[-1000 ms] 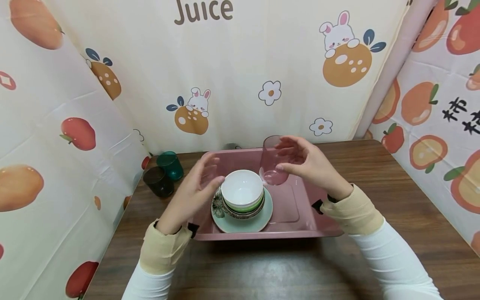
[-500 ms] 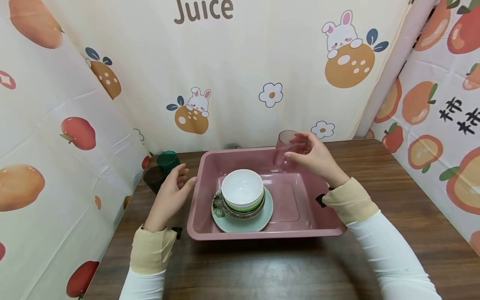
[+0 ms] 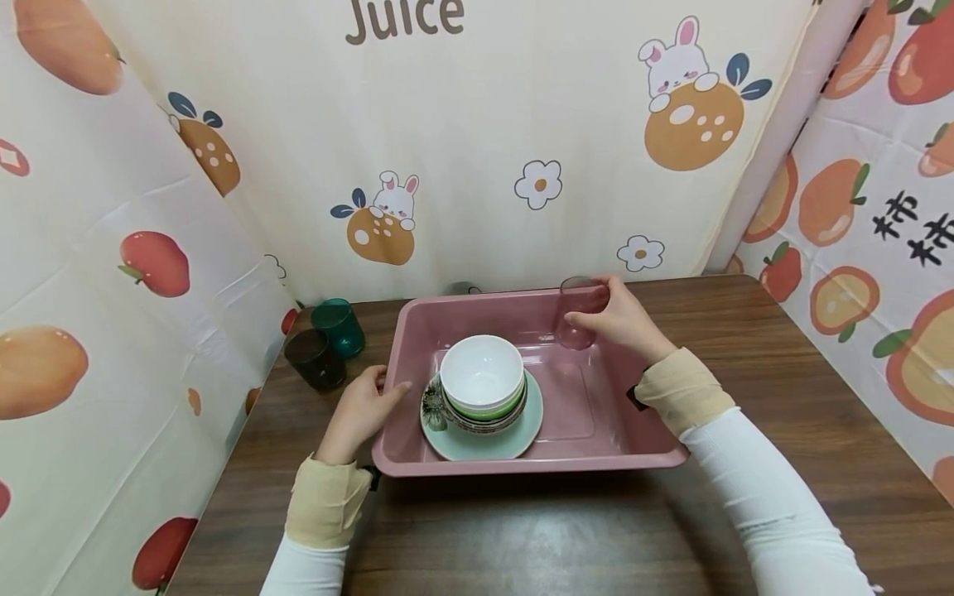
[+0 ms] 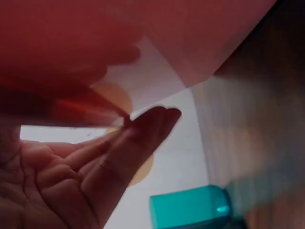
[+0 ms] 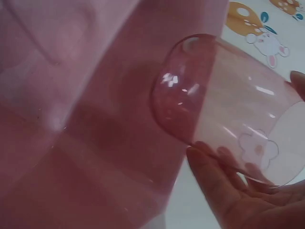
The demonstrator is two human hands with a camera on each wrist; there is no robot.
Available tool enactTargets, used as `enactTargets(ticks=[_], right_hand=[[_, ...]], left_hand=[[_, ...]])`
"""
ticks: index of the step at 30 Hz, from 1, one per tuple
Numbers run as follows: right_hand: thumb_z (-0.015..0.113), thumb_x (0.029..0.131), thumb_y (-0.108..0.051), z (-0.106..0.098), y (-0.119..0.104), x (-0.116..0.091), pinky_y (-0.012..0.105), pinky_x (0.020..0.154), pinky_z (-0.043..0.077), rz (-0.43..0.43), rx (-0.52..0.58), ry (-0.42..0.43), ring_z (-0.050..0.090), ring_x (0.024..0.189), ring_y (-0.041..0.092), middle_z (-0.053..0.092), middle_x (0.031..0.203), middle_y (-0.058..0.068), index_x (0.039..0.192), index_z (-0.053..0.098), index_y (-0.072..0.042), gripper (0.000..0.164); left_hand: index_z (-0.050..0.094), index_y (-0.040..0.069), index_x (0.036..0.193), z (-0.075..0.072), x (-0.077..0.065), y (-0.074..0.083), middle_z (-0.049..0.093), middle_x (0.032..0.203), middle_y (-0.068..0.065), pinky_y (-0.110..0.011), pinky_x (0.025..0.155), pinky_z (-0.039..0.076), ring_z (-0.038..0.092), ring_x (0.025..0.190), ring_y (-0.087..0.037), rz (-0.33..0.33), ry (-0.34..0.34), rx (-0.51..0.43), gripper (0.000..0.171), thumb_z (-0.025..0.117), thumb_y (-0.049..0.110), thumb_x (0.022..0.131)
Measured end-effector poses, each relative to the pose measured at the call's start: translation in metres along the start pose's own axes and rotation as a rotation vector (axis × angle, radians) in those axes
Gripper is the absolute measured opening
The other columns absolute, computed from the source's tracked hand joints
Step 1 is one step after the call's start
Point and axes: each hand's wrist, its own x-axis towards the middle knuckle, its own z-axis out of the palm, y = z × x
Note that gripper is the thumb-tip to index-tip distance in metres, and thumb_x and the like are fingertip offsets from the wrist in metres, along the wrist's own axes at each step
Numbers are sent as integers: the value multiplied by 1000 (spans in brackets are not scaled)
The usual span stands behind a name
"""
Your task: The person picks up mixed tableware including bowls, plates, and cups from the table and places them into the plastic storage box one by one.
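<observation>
The left hand [image 3: 359, 414] holds the left rim of a pink plastic basin [image 3: 522, 468], thumb over the inside, fingers outside. In the left wrist view its fingers [image 4: 109, 176] lie against the translucent-looking wall. A clear pinkish tumbler [image 3: 572, 308] is in the right hand [image 3: 624, 323], held between thumb and fingers over the basin's back right corner. The right wrist view shows the tumbler [image 5: 224, 100] tilted there, its base toward the basin wall. Inside the basin, a white bowl [image 3: 482, 370] tops a stack of bowls on a pale green plate [image 3: 525, 434].
Left of the basin stand a teal glass [image 3: 339, 327] and a dark glass [image 3: 315, 360] on the wooden table [image 3: 522, 538]. Printed curtains [image 3: 462, 124] hang behind the table and at both sides.
The left hand first swung left off the basin, then came back right onto its left rim. The right hand carried the tumbler right, then slightly lower at the back right corner.
</observation>
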Motion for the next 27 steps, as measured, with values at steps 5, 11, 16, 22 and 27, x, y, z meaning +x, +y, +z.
enactTargets(ticks=[5, 11, 16, 22, 27], right_hand=[[75, 82, -22, 4, 3, 4, 51, 104, 41, -3, -80, -28, 49, 121, 39, 46, 133, 30, 143, 27, 8, 83], [78, 78, -23, 10, 7, 8, 50, 101, 44, -34, -202, -21, 53, 118, 39, 51, 129, 30, 138, 34, 10, 82], [77, 79, -20, 15, 9, 9, 49, 102, 44, -7, -196, -83, 54, 119, 39, 52, 130, 30, 139, 29, 11, 84], [74, 79, -17, 18, 11, 12, 45, 95, 48, 30, -217, -145, 55, 114, 34, 52, 130, 31, 139, 24, 12, 83], [73, 79, -18, 18, 12, 13, 48, 96, 47, 37, -254, -176, 56, 113, 36, 53, 129, 33, 138, 24, 12, 82]], left_hand=[[51, -6, 129, 7, 2, -4, 64, 115, -24, -45, 85, 54, 65, 97, -30, 8, 22, 9, 48, 59, 27, 96], [51, -7, 129, 11, 2, -5, 64, 113, -25, -46, 84, 53, 65, 96, -31, 17, 32, 17, 45, 57, 22, 96], [52, -7, 127, 12, 3, -5, 65, 110, -24, -46, 83, 53, 65, 94, -30, 26, 39, 27, 43, 58, 21, 95], [53, -7, 126, 12, 3, -5, 66, 110, -24, -46, 82, 53, 65, 93, -30, 35, 45, 26, 43, 58, 21, 95], [52, -8, 127, 12, 3, -4, 65, 111, -25, -46, 83, 53, 65, 94, -30, 30, 41, 21, 43, 57, 20, 95]])
